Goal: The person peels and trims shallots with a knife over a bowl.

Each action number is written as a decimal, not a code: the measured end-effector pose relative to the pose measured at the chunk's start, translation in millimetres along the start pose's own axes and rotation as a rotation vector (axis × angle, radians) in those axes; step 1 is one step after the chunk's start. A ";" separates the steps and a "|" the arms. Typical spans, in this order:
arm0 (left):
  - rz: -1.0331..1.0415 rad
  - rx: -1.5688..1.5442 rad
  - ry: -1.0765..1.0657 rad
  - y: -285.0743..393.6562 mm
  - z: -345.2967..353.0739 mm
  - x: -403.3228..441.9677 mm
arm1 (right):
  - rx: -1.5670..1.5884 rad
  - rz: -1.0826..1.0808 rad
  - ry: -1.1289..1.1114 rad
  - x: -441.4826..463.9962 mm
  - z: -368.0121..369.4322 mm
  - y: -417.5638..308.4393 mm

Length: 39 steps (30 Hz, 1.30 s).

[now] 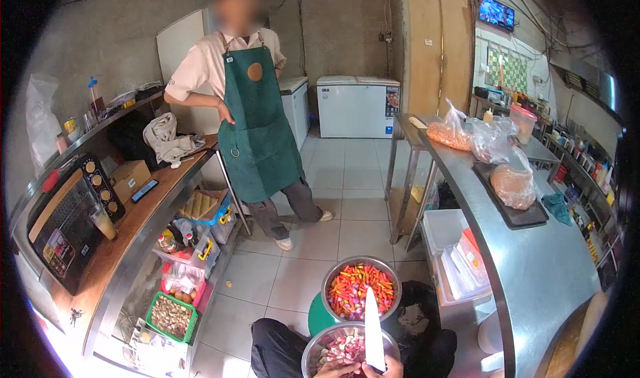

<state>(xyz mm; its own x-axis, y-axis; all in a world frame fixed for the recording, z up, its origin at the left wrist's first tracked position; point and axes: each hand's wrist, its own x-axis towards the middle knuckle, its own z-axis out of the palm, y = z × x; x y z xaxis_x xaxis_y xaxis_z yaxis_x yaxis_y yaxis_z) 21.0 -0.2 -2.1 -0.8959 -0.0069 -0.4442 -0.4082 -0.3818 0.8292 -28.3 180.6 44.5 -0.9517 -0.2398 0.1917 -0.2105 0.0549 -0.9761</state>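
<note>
The near metal bowl [318,347] sits between the person's knees, which seems to keep it steady and close to both hands, while the far bowl [325,297] stands just beyond its far rim, over the green surface [317,318], probably so that its contents are within easy reach. Red and orange chillies [360,281] fill the far bowl, with purple-skinned pieces gathered towards its near edge; pale and purple cut pieces [347,349] lie in the near one. The knife [373,328] is held with its broad blade rising above the near bowl's rim and its tip over the far bowl, edge and point directed away from the body, likely for safety. The fingers of the right hand [393,367] are clamped on the knife at its lower end, the handle itself mostly hidden. The left hand [338,369] is at the near bowl's near side, its fingers bent close to the cut pieces; whether they are closed on one cannot be told. On the metal counter [533,265] to the right, a dark tray [527,219] carries a bagged brown lump [513,186], set along the far part
</note>
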 end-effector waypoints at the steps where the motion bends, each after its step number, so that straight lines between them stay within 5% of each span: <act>1: 0.008 0.021 0.004 1.4 1.0 -1.3 | 0.001 0.001 0.000 0.5 -0.6 0.9; 6: 0.143 0.403 0.039 31.3 4.2 -18.8 | -0.051 -0.013 0.106 10.7 4.5 -39.4; 9: -0.091 -0.121 0.079 -2.7 -5.0 11.5 | 0.043 0.010 -0.011 1.0 -4.5 12.2; 13: -0.117 -0.153 0.097 5.8 -1.0 6.6 | -0.191 -0.182 -0.033 -1.9 -8.3 24.1; 15: -0.150 -0.167 0.090 19.0 5.1 0.5 | -0.209 0.024 0.009 -13.6 -3.2 47.0; 22: -0.118 -0.130 0.095 31.1 11.9 -4.5 | -0.236 0.179 -0.035 -20.5 -8.0 70.4; 24: -0.116 -0.089 0.130 36.7 16.5 -7.8 | -0.218 -0.023 0.061 -19.7 -6.7 70.6; 28: -0.021 -0.112 0.083 5.6 2.7 5.8 | -0.151 -0.063 0.118 -14.7 -4.2 46.3; 30: 0.007 -0.154 0.014 7.1 2.9 4.0 | -0.037 0.351 0.069 -15.1 -5.7 40.3; 34: 0.045 -0.174 -0.017 -28.1 -14.4 16.1 | -0.275 0.228 0.011 -14.4 -7.1 48.3; 36: 0.025 -0.231 -0.040 -27.9 -15.6 15.7 | -0.204 -0.018 0.039 -4.9 -2.4 19.0; 39: 0.166 -0.045 -0.001 -6.1 1.8 11.0 | -0.169 0.057 0.021 -8.8 2.1 25.6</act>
<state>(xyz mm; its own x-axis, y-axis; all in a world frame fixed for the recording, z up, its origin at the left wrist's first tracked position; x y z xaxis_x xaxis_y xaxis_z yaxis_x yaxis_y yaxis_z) 13.3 3.8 -11.4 -0.9506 -0.0728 -0.3018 -0.2460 -0.4161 0.8754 -24.8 182.1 17.6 -0.9672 -0.2116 0.1408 -0.1894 0.2307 -0.9544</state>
